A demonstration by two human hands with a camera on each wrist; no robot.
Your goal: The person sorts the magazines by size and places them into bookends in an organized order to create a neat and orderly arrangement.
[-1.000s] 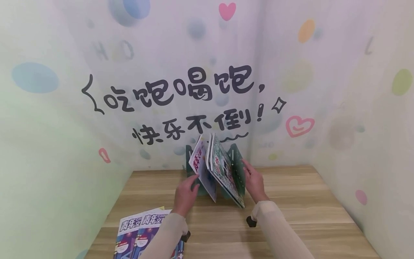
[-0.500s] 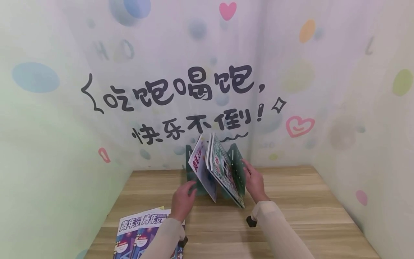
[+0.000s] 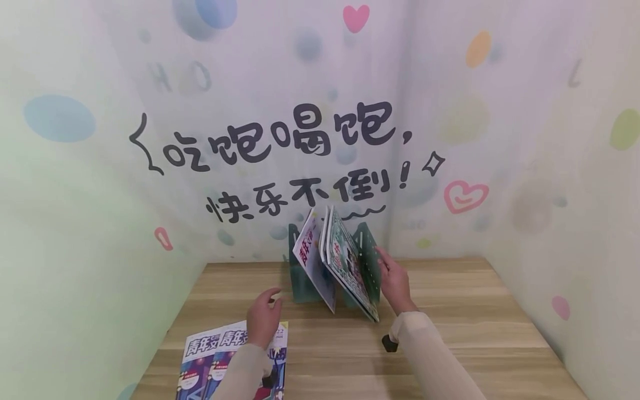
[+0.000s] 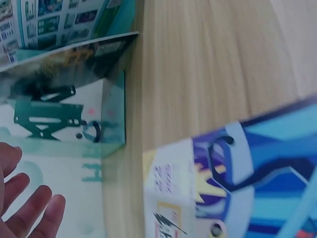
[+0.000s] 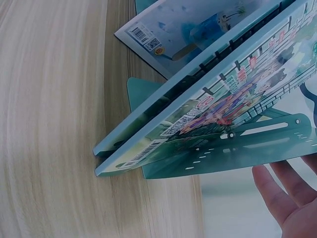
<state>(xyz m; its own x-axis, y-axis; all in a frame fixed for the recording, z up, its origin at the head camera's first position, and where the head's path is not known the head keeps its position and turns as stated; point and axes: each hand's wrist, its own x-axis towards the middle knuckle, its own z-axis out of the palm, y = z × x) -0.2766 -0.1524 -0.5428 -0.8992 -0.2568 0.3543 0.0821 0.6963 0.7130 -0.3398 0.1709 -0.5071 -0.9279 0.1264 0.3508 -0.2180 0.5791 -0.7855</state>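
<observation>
A green metal bookend (image 3: 371, 269) stands at the back of the table. Inside it, one magazine (image 3: 315, 264) leans at the left and a few thicker green-covered ones (image 3: 346, 255) lean at the right. My right hand (image 3: 396, 284) rests its extended fingertips on the outer face of the right-hand plate; the right wrist view shows those fingers (image 5: 270, 191) at the plate's edge. My left hand (image 3: 264, 319) is in the air, fingers loosely bent and holding nothing. It hovers near the top of several purple-and-blue magazines (image 3: 197, 366) lying overlapped on the table, and partly covers them.
The wood-grain table (image 3: 450, 328) meets a printed curtain wall (image 3: 300, 66) behind the bookend, with more wall on both sides. Beneath each wrist a small black device (image 3: 389, 343) shows.
My left hand has left the side of the leaning left magazine and moved left and toward me, over the lying magazines. My right hand stays at the bookend.
</observation>
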